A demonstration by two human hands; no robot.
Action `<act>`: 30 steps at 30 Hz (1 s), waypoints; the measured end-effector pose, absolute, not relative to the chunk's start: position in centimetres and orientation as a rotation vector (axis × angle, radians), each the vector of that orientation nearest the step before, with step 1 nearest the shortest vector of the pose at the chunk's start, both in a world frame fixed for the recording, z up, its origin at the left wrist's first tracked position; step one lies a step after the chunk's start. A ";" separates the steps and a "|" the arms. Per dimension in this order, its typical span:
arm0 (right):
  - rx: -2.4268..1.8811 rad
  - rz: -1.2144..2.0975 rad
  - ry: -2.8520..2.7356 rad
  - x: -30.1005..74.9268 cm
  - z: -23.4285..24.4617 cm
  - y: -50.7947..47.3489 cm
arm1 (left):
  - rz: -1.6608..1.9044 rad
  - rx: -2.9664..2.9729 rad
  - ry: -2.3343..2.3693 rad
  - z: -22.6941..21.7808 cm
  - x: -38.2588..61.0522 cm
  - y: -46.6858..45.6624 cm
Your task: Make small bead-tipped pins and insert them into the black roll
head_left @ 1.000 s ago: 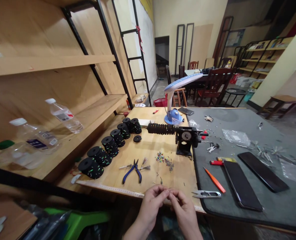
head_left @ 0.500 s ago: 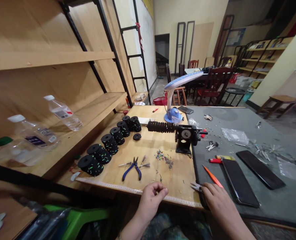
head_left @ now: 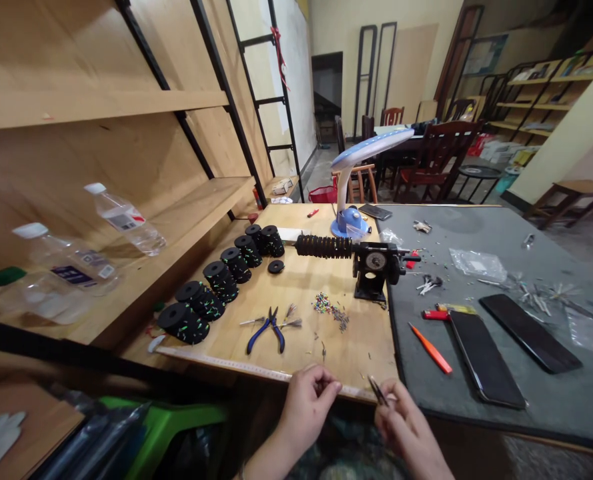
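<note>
Right hand (head_left: pixel 401 419) now grips thread snips (head_left: pixel 379 392), lifted from near front edge of bench (head_left: pixel 296 350); we judge cutting tool ready for use. Left hand (head_left: pixel 310 400) beside it: thumb and finger pinched, we cannot tell on what. Snips over front edge: slim dark blades slanting up-left, handle mostly hidden. Blue-handled pliers (head_left: pixel 266 331) splayed toward front-left corner.

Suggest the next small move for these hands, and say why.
Probably ease the snips leftward, toward the left hand. The right hand has them in its grip, blades pointing forward, while a gap separates them from the left hand, whose thumb and forefinger look pinched together. Anything held in that pinch is too small to make out.
</note>
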State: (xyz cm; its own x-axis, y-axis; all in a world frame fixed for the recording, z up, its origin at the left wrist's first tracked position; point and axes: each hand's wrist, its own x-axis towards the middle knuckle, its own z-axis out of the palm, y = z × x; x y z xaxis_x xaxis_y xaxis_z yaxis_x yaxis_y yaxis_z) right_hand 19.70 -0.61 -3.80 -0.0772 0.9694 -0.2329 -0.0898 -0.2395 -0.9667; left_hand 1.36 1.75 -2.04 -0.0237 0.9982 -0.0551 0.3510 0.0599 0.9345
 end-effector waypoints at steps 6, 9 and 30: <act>-1.331 1.733 -1.049 17.4 -4.0 -1.7 | 0.919 1.520 1.539 -1.6 1.5 1.7; -1.293 1.755 -1.022 17.3 -4.3 -1.3 | 0.916 1.558 1.536 -1.5 1.5 1.5; -1.229 1.765 -0.993 17.0 -6.1 -0.6 | 0.757 1.787 1.597 -1.4 1.9 1.2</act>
State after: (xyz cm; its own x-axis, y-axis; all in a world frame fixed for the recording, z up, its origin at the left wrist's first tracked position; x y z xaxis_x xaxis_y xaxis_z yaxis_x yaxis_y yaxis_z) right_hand 17.02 -0.60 -6.10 -0.2540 0.8933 -0.3708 -0.1465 -0.4145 -0.8982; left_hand 1.92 1.16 -1.36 0.1053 0.9943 0.0142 0.6403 -0.0787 0.7640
